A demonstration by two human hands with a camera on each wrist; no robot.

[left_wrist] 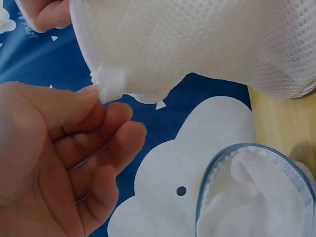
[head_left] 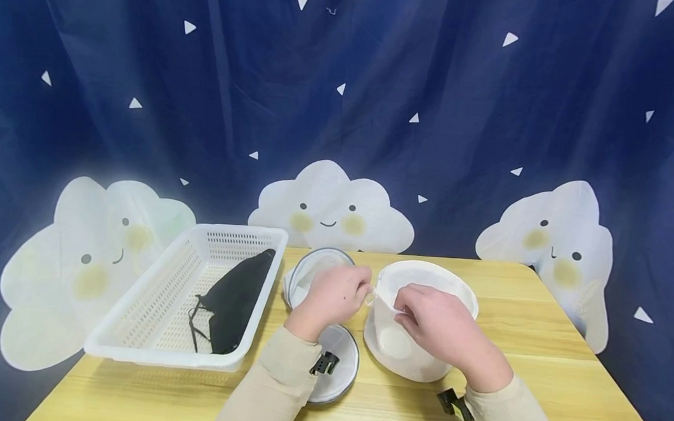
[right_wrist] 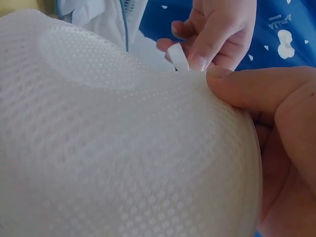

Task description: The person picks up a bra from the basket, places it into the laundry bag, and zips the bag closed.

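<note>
A white mesh laundry bag [head_left: 390, 331], round and standing on the table, is between the hands. My left hand [head_left: 335, 296] pinches a small white tab [left_wrist: 112, 85] at the edge of the bag's rim. My right hand [head_left: 442, 321] grips the rim on the near side, its thumb [right_wrist: 247, 84] lying on the mesh. In the right wrist view both hands meet close together at the tab. Left of the bag lies a second mesh bag [left_wrist: 247, 197] with blue trim, its round flap [head_left: 340, 376] partly covered by my left forearm.
At the left stands a white perforated plastic basket [head_left: 104, 344] holding a black fabric item [head_left: 241, 294] with thin cords. The wooden table [head_left: 568, 388] reaches back to a dark blue curtain [head_left: 342, 109] printed with clouds.
</note>
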